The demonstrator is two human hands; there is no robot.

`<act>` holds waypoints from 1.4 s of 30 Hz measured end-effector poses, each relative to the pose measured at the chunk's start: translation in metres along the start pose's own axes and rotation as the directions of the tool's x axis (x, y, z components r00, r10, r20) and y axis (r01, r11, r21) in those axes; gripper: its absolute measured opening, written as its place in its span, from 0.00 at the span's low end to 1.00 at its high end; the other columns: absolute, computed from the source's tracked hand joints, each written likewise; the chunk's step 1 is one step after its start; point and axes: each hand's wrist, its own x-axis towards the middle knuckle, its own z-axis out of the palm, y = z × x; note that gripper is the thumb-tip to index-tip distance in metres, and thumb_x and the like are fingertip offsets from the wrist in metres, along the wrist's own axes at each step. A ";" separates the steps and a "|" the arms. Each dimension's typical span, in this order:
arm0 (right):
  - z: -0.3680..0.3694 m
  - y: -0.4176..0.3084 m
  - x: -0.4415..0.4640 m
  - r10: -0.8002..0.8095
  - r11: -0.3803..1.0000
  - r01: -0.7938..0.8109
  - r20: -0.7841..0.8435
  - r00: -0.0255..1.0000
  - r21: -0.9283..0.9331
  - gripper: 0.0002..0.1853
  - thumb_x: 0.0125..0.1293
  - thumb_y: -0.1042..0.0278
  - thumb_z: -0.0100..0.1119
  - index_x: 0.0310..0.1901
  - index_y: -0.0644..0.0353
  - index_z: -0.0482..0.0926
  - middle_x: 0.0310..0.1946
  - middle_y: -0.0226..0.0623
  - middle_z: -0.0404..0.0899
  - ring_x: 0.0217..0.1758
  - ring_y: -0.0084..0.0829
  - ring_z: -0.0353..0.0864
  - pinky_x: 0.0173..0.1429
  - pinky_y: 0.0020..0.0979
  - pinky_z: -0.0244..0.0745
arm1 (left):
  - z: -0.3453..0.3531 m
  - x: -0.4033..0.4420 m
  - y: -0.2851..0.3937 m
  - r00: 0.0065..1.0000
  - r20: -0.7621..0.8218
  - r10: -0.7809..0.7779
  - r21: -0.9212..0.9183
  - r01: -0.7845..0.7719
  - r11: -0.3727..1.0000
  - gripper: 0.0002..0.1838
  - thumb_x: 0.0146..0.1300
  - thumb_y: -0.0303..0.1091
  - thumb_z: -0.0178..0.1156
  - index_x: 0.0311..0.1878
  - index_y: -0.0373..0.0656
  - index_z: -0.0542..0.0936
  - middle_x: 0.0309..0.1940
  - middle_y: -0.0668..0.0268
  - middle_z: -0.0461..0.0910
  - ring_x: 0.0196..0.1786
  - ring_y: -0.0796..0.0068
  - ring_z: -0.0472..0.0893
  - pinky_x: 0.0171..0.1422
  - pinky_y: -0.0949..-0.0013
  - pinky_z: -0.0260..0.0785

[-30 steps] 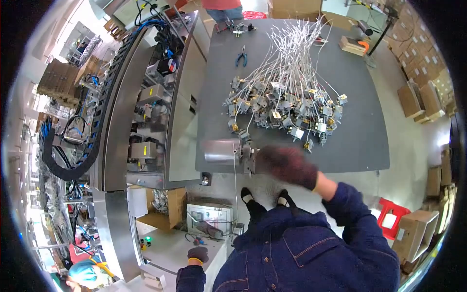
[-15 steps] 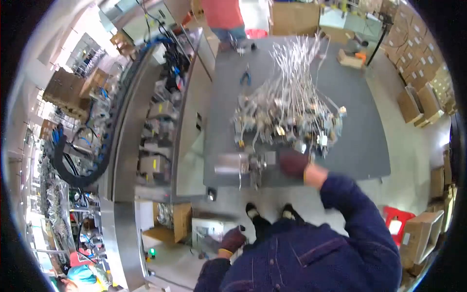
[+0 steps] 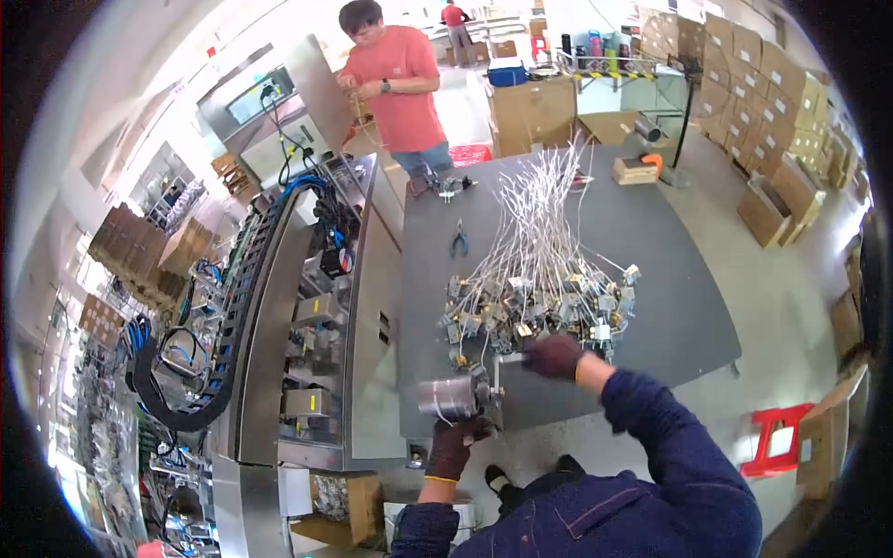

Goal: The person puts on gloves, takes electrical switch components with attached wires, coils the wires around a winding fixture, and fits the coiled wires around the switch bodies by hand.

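A silver metal cylinder [image 3: 448,398] lies on its side at the front edge of the grey table, joined to a small bracket. My right hand [image 3: 555,358], in a dark glove, is closed at the end of a light grey lever [image 3: 511,357] beside that bracket. Just below the cylinder, my gloved left hand [image 3: 454,446] has curled fingers; what they hold, if anything, is hidden. A short white wire hangs by the cylinder. Beyond both hands spreads a pile of small metal parts [image 3: 530,312] with long white wires [image 3: 544,200].
Blue-handled pliers [image 3: 459,240] lie on the grey table [image 3: 665,279]. A co-worker in a red shirt [image 3: 406,88] stands at its far left. Machinery [image 3: 312,363] runs along the left. A red stool [image 3: 772,442] and cardboard boxes [image 3: 767,209] are at right.
My view has tilted up, bringing the co-worker's upper body into sight. My left hand has risen from low beside my body to just under the cylinder; my right hand stays by the lever.
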 end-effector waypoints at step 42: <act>0.004 -0.155 -0.070 -0.127 0.850 0.352 -0.495 0.859 0.392 0.14 0.69 0.71 0.45 0.52 0.69 0.73 0.42 0.50 0.79 0.38 0.44 0.81 0.41 0.38 0.75 | -0.027 -0.046 0.133 0.878 0.087 -0.470 -0.992 0.119 0.039 0.22 0.64 0.33 0.59 0.60 0.37 0.70 0.50 0.56 0.78 0.52 0.63 0.80 0.53 0.65 0.74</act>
